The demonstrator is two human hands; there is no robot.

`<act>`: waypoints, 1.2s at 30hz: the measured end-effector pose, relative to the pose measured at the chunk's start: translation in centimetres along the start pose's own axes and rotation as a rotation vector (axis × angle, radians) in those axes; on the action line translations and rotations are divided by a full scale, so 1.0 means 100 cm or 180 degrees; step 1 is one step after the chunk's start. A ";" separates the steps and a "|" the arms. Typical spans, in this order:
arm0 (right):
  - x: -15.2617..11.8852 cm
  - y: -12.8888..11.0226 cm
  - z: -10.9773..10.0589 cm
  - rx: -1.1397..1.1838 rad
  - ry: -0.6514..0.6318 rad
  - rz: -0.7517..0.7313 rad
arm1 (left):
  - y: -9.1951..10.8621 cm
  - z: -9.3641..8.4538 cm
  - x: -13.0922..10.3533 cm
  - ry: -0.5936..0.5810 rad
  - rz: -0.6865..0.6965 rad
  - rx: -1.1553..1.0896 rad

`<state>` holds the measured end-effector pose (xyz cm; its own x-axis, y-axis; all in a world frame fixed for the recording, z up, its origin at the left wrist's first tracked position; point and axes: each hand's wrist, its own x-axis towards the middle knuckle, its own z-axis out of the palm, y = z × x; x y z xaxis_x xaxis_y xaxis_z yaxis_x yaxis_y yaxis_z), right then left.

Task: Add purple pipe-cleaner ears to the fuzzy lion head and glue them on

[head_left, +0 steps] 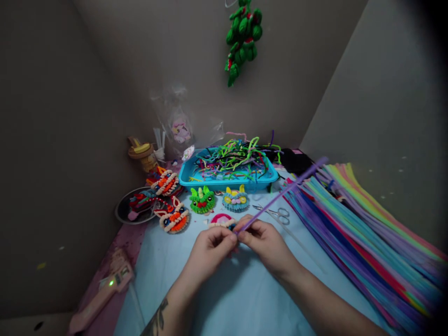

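A purple pipe cleaner (284, 192) runs from my fingertips up and to the right. My right hand (263, 239) pinches it near its lower end. My left hand (214, 246) is closed beside the right, thumb and forefinger pressed together at that same end; their fingertips nearly touch. Just behind my hands lies a piece with a pink and white top (223, 219), partly hidden by the fingers. Beyond it sit a green animal head (202, 200) and a blue one with yellow ears (235, 199). Scissors (280, 214) lie to the right of these.
A blue tray (227, 185) of pipe cleaner scraps stands at the back. Long colourful pipe cleaners (371, 242) cover the right side. On the left are orange heads (175, 219), a metal bowl (122, 214) and a pink glue gun (101, 296) with a green light.
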<state>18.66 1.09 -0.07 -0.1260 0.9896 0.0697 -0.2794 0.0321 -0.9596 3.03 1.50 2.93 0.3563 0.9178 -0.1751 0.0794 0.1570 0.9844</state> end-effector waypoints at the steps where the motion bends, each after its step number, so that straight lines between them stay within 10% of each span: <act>1: 0.000 0.000 -0.001 -0.0072 0.0011 -0.0048 | 0.000 0.000 0.000 0.0022 -0.0028 -0.0018; 21: 0.001 -0.001 -0.005 0.0381 -0.0126 0.0454 | -0.001 -0.001 -0.001 -0.0074 0.0168 0.0218; 30: -0.003 -0.023 -0.012 -0.1243 -0.1391 0.0111 | -0.004 -0.008 -0.016 0.1572 0.3257 0.2820; 36: -0.003 -0.018 -0.010 -0.2076 -0.1214 -0.0196 | -0.010 0.005 -0.012 0.1775 0.3109 0.4090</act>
<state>20.12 0.91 1.38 -0.4820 0.8700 0.1042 0.3081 0.2796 -0.9094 2.94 0.05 2.19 0.4020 0.5377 0.7411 0.7880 -0.6154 0.0191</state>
